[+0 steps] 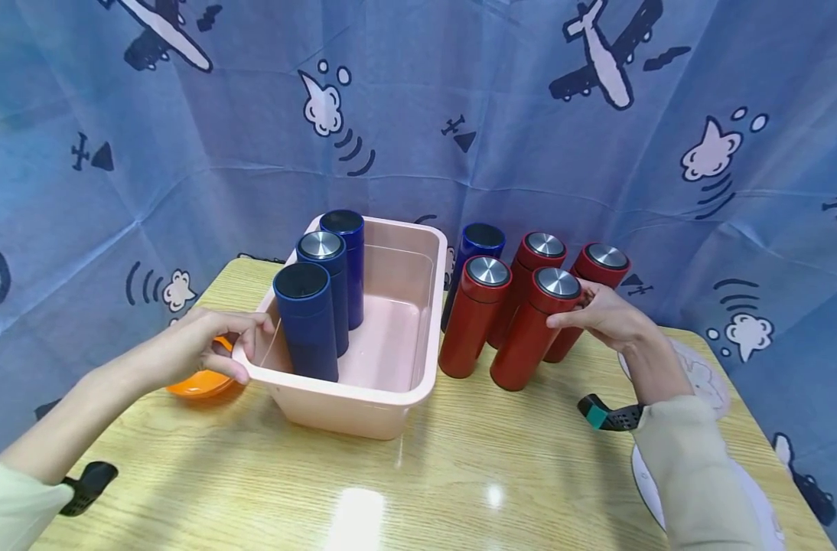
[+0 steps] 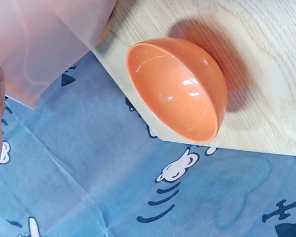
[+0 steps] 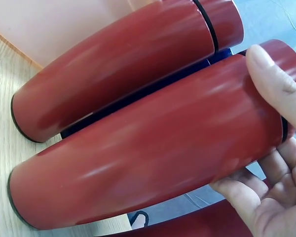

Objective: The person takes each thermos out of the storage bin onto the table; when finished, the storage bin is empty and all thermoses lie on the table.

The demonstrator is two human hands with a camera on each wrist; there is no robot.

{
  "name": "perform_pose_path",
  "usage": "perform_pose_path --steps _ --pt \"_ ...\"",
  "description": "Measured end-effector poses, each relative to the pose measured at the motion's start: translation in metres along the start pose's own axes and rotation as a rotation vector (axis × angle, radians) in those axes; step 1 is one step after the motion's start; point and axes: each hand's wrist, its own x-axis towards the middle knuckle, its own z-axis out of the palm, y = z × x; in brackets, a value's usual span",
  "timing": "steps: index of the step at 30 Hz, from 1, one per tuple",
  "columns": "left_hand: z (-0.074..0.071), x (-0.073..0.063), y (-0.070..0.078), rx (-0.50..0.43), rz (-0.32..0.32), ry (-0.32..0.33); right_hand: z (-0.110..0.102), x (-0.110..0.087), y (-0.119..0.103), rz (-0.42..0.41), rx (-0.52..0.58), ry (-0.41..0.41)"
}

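My left hand (image 1: 208,337) grips the left front rim of a pale pink plastic tub (image 1: 343,413), thumb outside and fingers inside. Three blue thermos bottles stand along the tub's left side: a front one (image 1: 307,325), a middle one (image 1: 337,279) with a silver lid, and a back one (image 1: 354,260). Right of the tub, my right hand (image 1: 611,314) holds a red thermos bottle (image 1: 529,340) near its silver-topped lid; the right wrist view shows thumb and fingers on opposite sides. Close by stand a red bottle (image 1: 468,325) to its left and two more behind.
A dark blue bottle (image 1: 483,237) is partly hidden behind the red ones. An orange bowl (image 2: 182,94) lies left of the tub, near the edge of the wooden table (image 1: 460,467). Pale round mats (image 1: 697,375) lie at right; a blue patterned curtain (image 1: 418,99) hangs behind.
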Motion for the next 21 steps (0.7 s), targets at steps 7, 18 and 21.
perform_pose_path --steps 7,18,21 --pt "0.0003 0.0009 0.0006 0.01 -0.008 -0.002 0.0033 0.0028 -0.0003 0.016 0.009 0.02" --pt "0.0003 0.0003 0.0035 0.024 -0.054 -0.006 0.0042 -0.0001 0.0043 0.02 0.053 0.032" --pt "0.001 -0.0002 0.0029 0.004 -0.061 -0.006 0.0044 -0.0012 0.0076 0.018 0.067 0.029"
